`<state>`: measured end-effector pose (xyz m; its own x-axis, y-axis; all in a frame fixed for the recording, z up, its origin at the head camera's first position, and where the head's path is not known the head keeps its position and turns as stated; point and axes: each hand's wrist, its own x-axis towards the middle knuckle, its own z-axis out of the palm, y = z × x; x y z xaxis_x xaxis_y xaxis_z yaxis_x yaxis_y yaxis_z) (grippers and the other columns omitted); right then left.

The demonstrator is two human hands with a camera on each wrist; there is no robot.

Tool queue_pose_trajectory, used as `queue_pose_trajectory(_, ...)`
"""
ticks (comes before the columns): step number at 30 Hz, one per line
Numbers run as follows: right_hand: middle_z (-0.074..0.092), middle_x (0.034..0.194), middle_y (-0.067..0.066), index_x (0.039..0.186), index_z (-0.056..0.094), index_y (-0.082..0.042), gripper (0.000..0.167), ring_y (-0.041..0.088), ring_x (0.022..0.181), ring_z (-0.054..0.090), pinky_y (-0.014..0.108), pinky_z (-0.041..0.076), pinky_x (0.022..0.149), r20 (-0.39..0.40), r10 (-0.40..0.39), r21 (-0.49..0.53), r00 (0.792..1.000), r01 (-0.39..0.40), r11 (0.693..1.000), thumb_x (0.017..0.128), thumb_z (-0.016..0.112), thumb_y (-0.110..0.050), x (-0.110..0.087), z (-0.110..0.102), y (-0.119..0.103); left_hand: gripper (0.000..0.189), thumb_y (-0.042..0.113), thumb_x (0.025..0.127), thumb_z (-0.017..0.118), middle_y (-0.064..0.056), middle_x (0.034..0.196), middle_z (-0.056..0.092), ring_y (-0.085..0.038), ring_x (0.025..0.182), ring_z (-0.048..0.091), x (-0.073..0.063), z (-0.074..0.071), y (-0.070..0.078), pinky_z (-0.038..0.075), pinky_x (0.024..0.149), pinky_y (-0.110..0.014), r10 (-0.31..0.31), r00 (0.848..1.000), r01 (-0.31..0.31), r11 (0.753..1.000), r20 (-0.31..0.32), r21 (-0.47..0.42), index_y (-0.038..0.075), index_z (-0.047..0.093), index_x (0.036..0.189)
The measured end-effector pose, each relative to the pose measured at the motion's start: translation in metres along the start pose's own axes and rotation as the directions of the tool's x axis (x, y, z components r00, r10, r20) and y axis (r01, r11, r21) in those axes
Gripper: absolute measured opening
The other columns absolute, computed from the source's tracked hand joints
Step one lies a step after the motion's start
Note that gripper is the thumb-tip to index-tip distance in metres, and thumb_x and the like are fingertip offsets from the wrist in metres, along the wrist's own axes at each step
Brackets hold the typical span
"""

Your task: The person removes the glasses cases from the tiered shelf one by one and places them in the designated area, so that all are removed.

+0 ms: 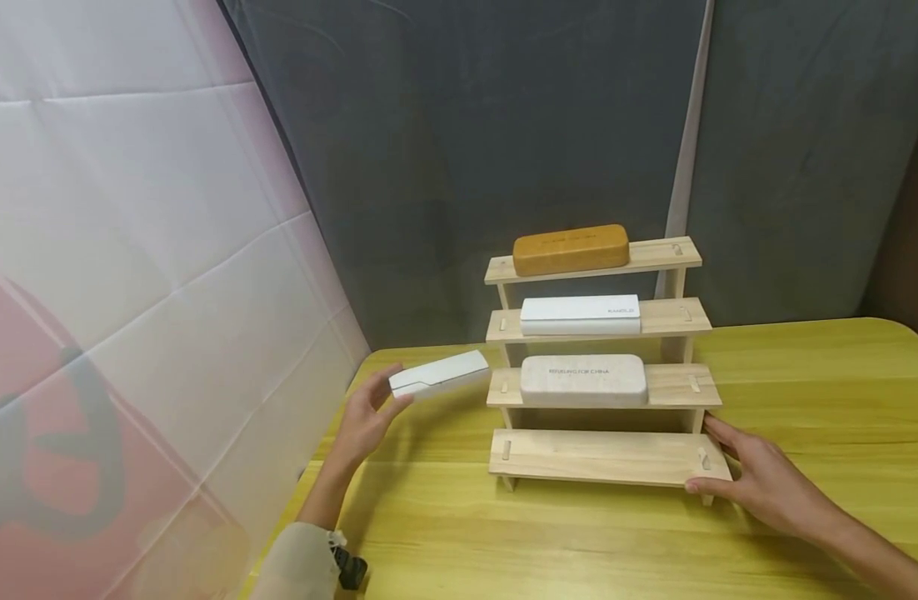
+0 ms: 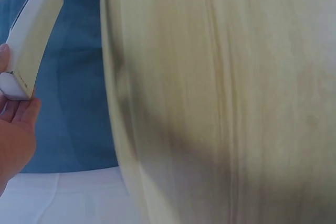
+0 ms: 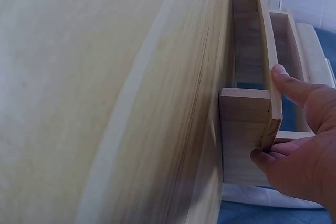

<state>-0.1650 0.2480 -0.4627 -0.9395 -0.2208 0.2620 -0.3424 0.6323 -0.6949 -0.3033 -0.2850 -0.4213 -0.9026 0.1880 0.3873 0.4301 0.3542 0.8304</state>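
My left hand [image 1: 367,417] holds a slim white glasses case [image 1: 440,374] above the table, left of a four-step wooden display rack [image 1: 601,455]. In the left wrist view, the thumb and fingers pinch one end of this case [image 2: 34,38]. On the rack's top step lies an orange-brown glasses case [image 1: 571,252]. A white flap-lidded case [image 1: 579,316] rests one step down, and a pale case with printed lettering [image 1: 583,380] below that. The lowest step is bare. My right hand [image 1: 774,479] grips its right end, thumb at the front edge, as the right wrist view confirms.
The rack stands on a yellowish wood-grain table [image 1: 579,542]. A dark grey curtain [image 1: 466,150] hangs behind it. Along the left side runs a white and pink printed fabric wall [image 1: 152,208], close to my left arm.
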Motion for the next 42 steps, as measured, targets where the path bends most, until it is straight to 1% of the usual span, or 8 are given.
queue_pose_trajectory(8,0.048,0.145,0.046,0.147,0.037,0.027,0.100,0.055,0.128,0.057,0.005,0.044,0.085,0.000,0.004,-0.008,1.000,-0.004,1.000,0.081,0.094,-0.022,0.000,0.000,-0.001,0.054,-0.006,0.096,0.075,-0.034,0.148,0.054,-0.048,0.138,0.053,0.009,0.002,-0.013,0.038,0.119,-0.043,0.014,1.000,-0.014,0.998,-0.002,0.062,-0.015,0.053,0.144)
queue_pose_trajectory(16,0.048,0.145,0.046,0.147,0.038,0.027,0.100,0.055,0.129,0.056,0.005,0.043,0.087,-0.004,0.005,-0.015,1.000,-0.005,1.000,0.081,0.094,-0.023,0.000,0.000,0.000,0.053,-0.005,0.096,0.074,-0.034,0.150,0.052,-0.048,0.141,0.049,0.016,0.002,-0.024,0.034,0.122,-0.049,-0.023,1.000,0.022,0.991,0.005,0.134,-0.015,0.052,0.144)
queue_pose_trajectory(21,0.049,0.144,0.046,0.146,0.039,0.027,0.099,0.054,0.128,0.057,0.009,0.047,0.088,-0.003,0.010,-0.029,1.000,-0.010,1.000,0.081,0.094,-0.024,0.000,0.000,0.000,0.053,-0.007,0.097,0.073,-0.037,0.145,0.054,-0.049,0.141,0.049,0.020,-0.001,-0.028,0.033,0.123,-0.049,-0.066,0.998,0.064,0.990,0.015,0.126,-0.017,0.050,0.144)
queue_pose_trajectory(26,0.049,0.144,0.045,0.146,0.039,0.027,0.100,0.054,0.129,0.057,0.008,0.046,0.088,-0.002,0.014,-0.033,1.000,-0.014,0.999,0.081,0.094,-0.025,0.000,0.000,0.000,0.052,-0.010,0.097,0.070,-0.041,0.145,0.052,-0.051,0.143,0.046,0.024,-0.005,-0.031,0.031,0.124,-0.049,-0.074,0.997,0.070,0.992,0.035,0.109,-0.021,0.048,0.143)
queue_pose_trajectory(31,0.051,0.143,0.045,0.146,0.040,0.026,0.100,0.053,0.128,0.058,0.010,0.048,0.089,-0.005,0.018,-0.042,1.000,-0.019,0.999,0.081,0.094,-0.026,0.000,0.000,-0.001,0.052,-0.012,0.098,0.067,-0.042,0.146,0.050,-0.051,0.144,0.045,0.028,-0.010,-0.038,0.035,0.121,-0.052,-0.113,0.992,0.106,0.988,0.054,0.115,-0.022,0.045,0.144)
queue_pose_trajectory(35,0.050,0.144,0.045,0.146,0.039,0.026,0.100,0.053,0.129,0.057,0.010,0.047,0.089,-0.006,0.019,-0.039,1.000,-0.019,0.999,0.081,0.094,-0.026,-0.001,0.000,0.000,0.055,-0.010,0.100,0.066,-0.042,0.148,0.048,-0.053,0.142,0.045,0.029,-0.013,-0.043,0.038,0.119,-0.056,-0.161,0.985,0.147,0.972,0.064,0.184,-0.022,0.041,0.148)
queue_pose_trajectory(40,0.050,0.144,0.044,0.147,0.039,0.026,0.100,0.053,0.129,0.057,0.006,0.043,0.089,-0.008,0.016,-0.028,1.000,-0.016,0.999,0.081,0.094,-0.025,-0.001,0.000,-0.001,0.060,-0.003,0.105,0.062,-0.038,0.160,0.035,-0.057,0.145,0.038,0.028,-0.016,-0.046,0.035,0.120,-0.059,-0.229,0.973,0.206,0.927,0.038,0.314,-0.016,0.034,0.156)
queue_pose_trajectory(42,0.050,0.144,0.045,0.147,0.039,0.026,0.100,0.053,0.129,0.057,0.007,0.044,0.088,-0.004,0.019,-0.027,1.000,-0.019,0.999,0.082,0.094,-0.025,-0.001,0.000,-0.001,0.061,-0.001,0.106,0.060,-0.036,0.163,0.032,-0.057,0.146,0.036,0.027,-0.015,-0.045,0.033,0.121,-0.059,-0.248,0.968,0.227,0.924,0.029,0.308,-0.014,0.031,0.158)
